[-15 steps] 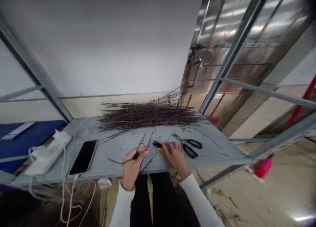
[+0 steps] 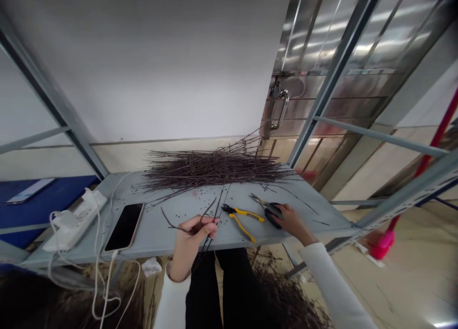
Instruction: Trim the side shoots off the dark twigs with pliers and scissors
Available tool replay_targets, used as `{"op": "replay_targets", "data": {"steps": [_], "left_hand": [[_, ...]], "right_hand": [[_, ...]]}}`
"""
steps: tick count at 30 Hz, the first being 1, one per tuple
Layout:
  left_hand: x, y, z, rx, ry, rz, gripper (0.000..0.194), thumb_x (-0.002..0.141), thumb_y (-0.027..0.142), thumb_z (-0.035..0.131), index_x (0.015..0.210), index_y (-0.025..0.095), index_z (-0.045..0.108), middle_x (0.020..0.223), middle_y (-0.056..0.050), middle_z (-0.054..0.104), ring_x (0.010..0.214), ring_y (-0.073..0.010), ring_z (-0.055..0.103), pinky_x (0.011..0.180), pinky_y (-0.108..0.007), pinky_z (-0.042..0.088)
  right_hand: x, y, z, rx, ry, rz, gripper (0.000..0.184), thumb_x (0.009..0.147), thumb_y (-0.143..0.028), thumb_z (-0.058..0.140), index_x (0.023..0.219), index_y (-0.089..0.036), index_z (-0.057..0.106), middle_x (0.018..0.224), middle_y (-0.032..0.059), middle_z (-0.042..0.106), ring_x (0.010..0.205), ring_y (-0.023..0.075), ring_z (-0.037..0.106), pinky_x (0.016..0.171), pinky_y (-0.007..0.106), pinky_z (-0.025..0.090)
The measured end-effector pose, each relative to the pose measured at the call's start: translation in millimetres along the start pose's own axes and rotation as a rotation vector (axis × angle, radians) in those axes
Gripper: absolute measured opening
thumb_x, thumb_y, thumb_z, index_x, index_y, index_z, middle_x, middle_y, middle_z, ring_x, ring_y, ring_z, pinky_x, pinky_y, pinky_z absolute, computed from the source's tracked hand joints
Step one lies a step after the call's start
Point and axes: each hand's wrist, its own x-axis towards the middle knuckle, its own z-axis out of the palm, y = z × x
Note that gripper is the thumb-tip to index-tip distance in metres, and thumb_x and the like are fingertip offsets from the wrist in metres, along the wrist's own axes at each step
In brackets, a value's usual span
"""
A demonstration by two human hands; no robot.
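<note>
My left hand (image 2: 191, 243) is closed around a few thin dark twigs (image 2: 168, 221), pinched between thumb and fingers, their ends sticking out up and to the left. My right hand (image 2: 291, 221) has its fingers on the black loop handles of a pair of scissors (image 2: 264, 202), whose metal blades point up-left on the table. Between the hands lie side cutters with yellow and black handles (image 2: 248, 214), spread apart and untouched. Behind them a large heap of dark twigs (image 2: 211, 169) stretches along the back of the grey tabletop (image 2: 171, 210).
A phone (image 2: 125, 226) with a white cable and a white power strip (image 2: 77, 219) lie at the left. Grey metal posts (image 2: 325, 90) frame the table. Small twig bits dot the tabletop, and more cut twigs (image 2: 286, 291) litter the floor.
My right hand has left the yellow-handled side cutters and moved right onto the scissors. The side cutters now lie spread on the table. My left hand still holds the twigs.
</note>
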Motion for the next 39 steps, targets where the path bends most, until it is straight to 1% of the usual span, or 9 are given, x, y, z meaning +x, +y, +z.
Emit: {"op": "replay_targets", "data": {"steps": [5, 10, 14, 16, 18, 21, 29, 33, 39], "left_hand": [[-14.8, 10.9, 1.1, -0.132, -0.044, -0.08, 0.019, 0.055, 0.029, 0.082, 0.062, 0.014, 0.071, 0.066, -0.003, 0.07, 0.045, -0.008, 0.055, 0.047, -0.02, 0.044], [-25.1, 18.3, 1.0, -0.185, -0.021, -0.106, 0.021, 0.055, 0.029, 0.083, 0.061, 0.015, 0.07, 0.067, -0.002, 0.07, 0.044, -0.006, 0.053, 0.046, -0.018, 0.041], [-22.8, 17.2, 2.9, -0.152, -0.032, -0.085, 0.02, 0.059, 0.029, 0.081, 0.06, 0.014, 0.068, 0.064, -0.001, 0.069, 0.045, -0.005, 0.051, 0.047, -0.017, 0.039], [-20.2, 16.1, 5.2, -0.129, -0.028, -0.072, 0.02, 0.06, 0.03, 0.08, 0.059, 0.014, 0.067, 0.062, -0.001, 0.068, 0.045, -0.0049, 0.049, 0.048, -0.017, 0.039], [-18.5, 15.4, 7.5, -0.107, -0.016, -0.069, 0.022, 0.058, 0.03, 0.081, 0.059, 0.014, 0.067, 0.062, -0.001, 0.068, 0.044, -0.0049, 0.048, 0.048, -0.018, 0.039], [-18.8, 14.5, 9.4, -0.065, 0.005, -0.068, 0.022, 0.056, 0.031, 0.081, 0.059, 0.015, 0.067, 0.062, -0.001, 0.068, 0.045, -0.0055, 0.048, 0.048, -0.018, 0.038], [-18.5, 6.7, 9.1, 0.049, 0.049, -0.059, 0.021, 0.059, 0.034, 0.079, 0.063, 0.015, 0.07, 0.063, -0.002, 0.068, 0.05, -0.0091, 0.05, 0.052, -0.021, 0.039], [-15.3, 1.9, 9.9, 0.108, 0.053, -0.058, 0.023, 0.059, 0.035, 0.079, 0.067, 0.015, 0.072, 0.055, 0.0, 0.063, 0.051, -0.0109, 0.05, 0.053, -0.023, 0.04], [-16.7, 4.7, 13.6, 0.12, 0.08, -0.042, 0.02, 0.06, 0.033, 0.077, 0.067, 0.014, 0.072, 0.056, 0.0, 0.063, 0.05, -0.0111, 0.05, 0.053, -0.023, 0.041]], "right_hand": [[6.6, 3.9, -13.6, 0.048, -0.055, 0.039, 0.031, 0.06, -0.027, 0.067, 0.088, -0.014, 0.065, 0.086, 0.0131, 0.067, 0.083, 0.0284, 0.063, 0.08, 0.036, 0.047], [-7.1, -3.5, -27.1, 0.176, -0.03, 0.085, 0.034, 0.062, -0.032, 0.064, 0.092, -0.016, 0.061, 0.088, 0.0119, 0.067, 0.078, 0.0253, 0.064, 0.073, 0.034, 0.049], [-24.6, -46.7, -42.4, 0.389, 0.004, 0.024, 0.037, 0.072, -0.04, 0.059, 0.1, -0.018, 0.052, 0.088, 0.0067, 0.065, 0.075, 0.0186, 0.061, 0.07, 0.03, 0.05], [-32.1, -79.0, -54.3, 0.688, 0.0, -0.072, 0.036, 0.073, -0.047, 0.063, 0.092, -0.02, 0.05, 0.078, 0.0023, 0.06, 0.071, 0.017, 0.057, 0.067, 0.029, 0.049], [-38.7, -109.7, -66.5, 0.883, -0.072, -0.131, 0.04, 0.068, -0.05, 0.071, 0.083, -0.022, 0.045, 0.07, -0.0026, 0.051, 0.064, 0.0141, 0.051, 0.062, 0.026, 0.046], [-46.2, -140.4, -81.2, 1.057, -0.234, -0.226, 0.04, 0.074, -0.056, 0.065, 0.088, -0.025, 0.045, 0.074, -0.0013, 0.048, 0.066, 0.0141, 0.049, 0.061, 0.026, 0.046], [-44.2, -164.3, -124.5, 0.83, -0.507, -0.48, 0.035, 0.085, -0.055, 0.05, 0.09, -0.023, 0.037, 0.081, -0.0012, 0.041, 0.07, 0.0132, 0.041, 0.065, 0.025, 0.041], [-39.9, -170.8, -140.0, 0.694, -0.495, -0.484, 0.036, 0.085, -0.056, 0.05, 0.085, -0.023, 0.036, 0.076, -0.002, 0.042, 0.068, 0.0134, 0.042, 0.063, 0.025, 0.04], [-33.3, -174.0, -145.7, 0.536, -0.442, -0.497, 0.036, 0.081, -0.052, 0.057, 0.082, -0.023, 0.035, 0.067, -0.0044, 0.043, 0.06, 0.0122, 0.039, 0.053, 0.023, 0.035]]}}
